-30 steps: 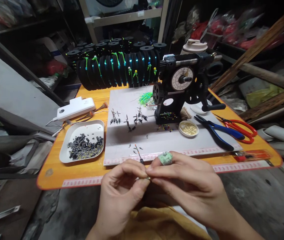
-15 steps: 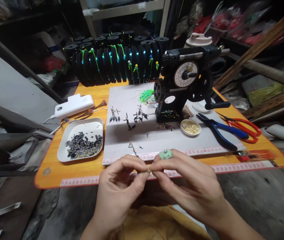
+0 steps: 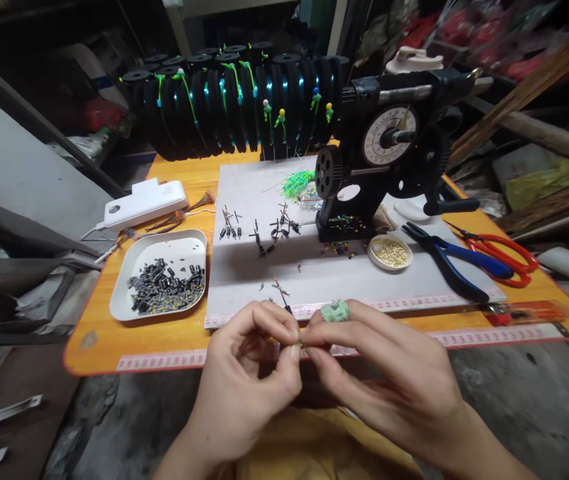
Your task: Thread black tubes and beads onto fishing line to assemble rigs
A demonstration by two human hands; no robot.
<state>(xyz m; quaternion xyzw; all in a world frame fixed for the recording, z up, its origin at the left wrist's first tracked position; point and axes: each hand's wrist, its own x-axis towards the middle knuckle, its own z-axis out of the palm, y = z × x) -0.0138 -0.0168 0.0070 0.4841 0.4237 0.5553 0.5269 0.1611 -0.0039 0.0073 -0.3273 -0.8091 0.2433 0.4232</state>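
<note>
Tiny gold-coloured metal piece (image 3: pixel 301 345), and it's right at the meeting point of two sets of fingertips, just above the near edge of the orange wooden table (image 3: pixel 81 340). Most of it is hidden, so its shape can't be called. The step in hand looks like close fingertip work on this piece; the next move, I'd judge, calls for a steady hold from one side and small, precise adjustment from the other.

Now the pose: the left hand (image 3: pixel 249 377) has thumb and forefinger clamped on the piece, its other fingers curled behind. The right hand (image 3: pixel 389 373) comes in opposite, thumb below forefinger, tips close together at the piece; whether they grip it too, I can't tell. A pale green wrap (image 3: pixel 335 311) rings one right finger.

Beyond the hands, on the flat pale-grey board (image 3: pixel 349 280), lies a slender black stick with an orange tip (image 3: pixel 284 300). Farther right, a round white dish (image 3: pixel 371 260) holds small gold-coloured bits (image 3: pixel 391 253), beside blue-and-black pliers (image 3: pixel 451 260).
</note>
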